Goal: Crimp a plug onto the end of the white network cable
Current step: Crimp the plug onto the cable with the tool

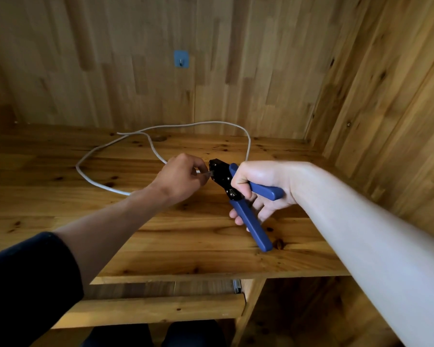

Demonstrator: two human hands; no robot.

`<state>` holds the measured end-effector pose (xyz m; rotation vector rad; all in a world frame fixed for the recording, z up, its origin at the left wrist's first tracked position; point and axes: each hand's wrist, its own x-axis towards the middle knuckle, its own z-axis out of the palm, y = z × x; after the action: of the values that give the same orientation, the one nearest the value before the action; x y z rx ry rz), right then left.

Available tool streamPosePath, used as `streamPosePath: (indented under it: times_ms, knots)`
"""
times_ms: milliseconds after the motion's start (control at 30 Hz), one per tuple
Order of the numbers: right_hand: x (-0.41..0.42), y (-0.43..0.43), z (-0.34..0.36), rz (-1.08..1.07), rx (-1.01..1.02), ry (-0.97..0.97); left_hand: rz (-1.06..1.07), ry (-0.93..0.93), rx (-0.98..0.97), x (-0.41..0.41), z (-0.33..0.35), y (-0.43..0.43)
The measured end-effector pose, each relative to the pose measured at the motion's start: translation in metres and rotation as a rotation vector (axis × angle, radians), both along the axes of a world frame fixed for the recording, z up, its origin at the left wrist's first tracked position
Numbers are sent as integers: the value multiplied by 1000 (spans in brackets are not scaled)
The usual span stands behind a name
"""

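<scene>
A white network cable (85,159) lies in a loose loop on the wooden desk (161,234). My left hand (181,179) pinches the cable's end with a small clear plug (208,174) at the black head of the crimping tool (221,176). My right hand (258,186) grips the tool's two blue handles (251,221), which are spread apart. Whether the plug sits inside the tool's slot is hidden by my fingers.
A wooden wall stands behind the desk with a small blue adhesive hook (181,59) on it. A wooden side panel (386,108) closes the right side. The desk's front edge (211,276) has a pull-out shelf (161,309) below it.
</scene>
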<state>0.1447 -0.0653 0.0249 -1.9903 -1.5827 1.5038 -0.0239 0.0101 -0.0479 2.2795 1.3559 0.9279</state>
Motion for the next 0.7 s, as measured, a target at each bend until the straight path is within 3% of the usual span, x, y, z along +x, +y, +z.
streamPosePath:
  times_ms: [700]
  knots:
    - [-2, 7, -6, 11, 9, -102, -4, -36, -42, 2, -3, -4]
